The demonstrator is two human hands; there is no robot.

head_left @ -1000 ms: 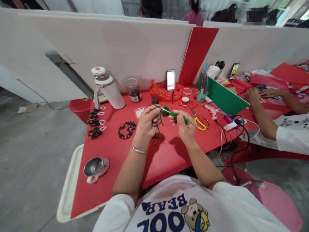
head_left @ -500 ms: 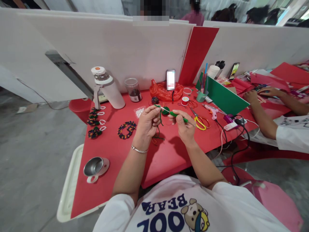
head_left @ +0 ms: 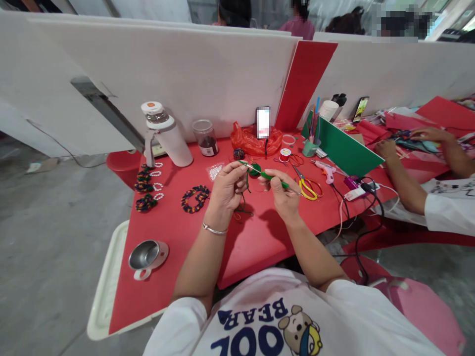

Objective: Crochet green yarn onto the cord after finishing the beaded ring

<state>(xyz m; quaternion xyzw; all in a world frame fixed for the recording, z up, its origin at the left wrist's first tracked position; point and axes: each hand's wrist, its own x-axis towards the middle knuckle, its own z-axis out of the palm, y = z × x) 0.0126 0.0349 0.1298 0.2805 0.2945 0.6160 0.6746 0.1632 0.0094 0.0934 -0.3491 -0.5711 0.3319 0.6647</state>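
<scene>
My right hand (head_left: 285, 194) is closed on the green handle of a crochet hook (head_left: 273, 179), whose thin metal shaft points left. At the hook's tip, my left hand (head_left: 229, 185) pinches green yarn (head_left: 248, 184), and a strand hangs below its fingers. Just behind the hands lies a green yarn ball (head_left: 254, 170). A dark multicoloured ball (head_left: 238, 154) sits farther back. To the left of my left hand lies a multicoloured knitted ring (head_left: 195, 199), with a small bag of white beads (head_left: 215, 171) behind it.
Scissors (head_left: 307, 189), a pink glue gun (head_left: 327, 172) and cables lie right. A metal cup (head_left: 147, 258), beaded bands (head_left: 146, 202) and a tall bottle (head_left: 172, 141) stand left. A jar (head_left: 205, 140) and phone (head_left: 263, 122) are behind. Another person's hands (head_left: 386, 148) work far right.
My two hands hold nearly the same pose around the hook and yarn. At the far right, the other person's hands have shifted slightly, with dark and teal material now under them.
</scene>
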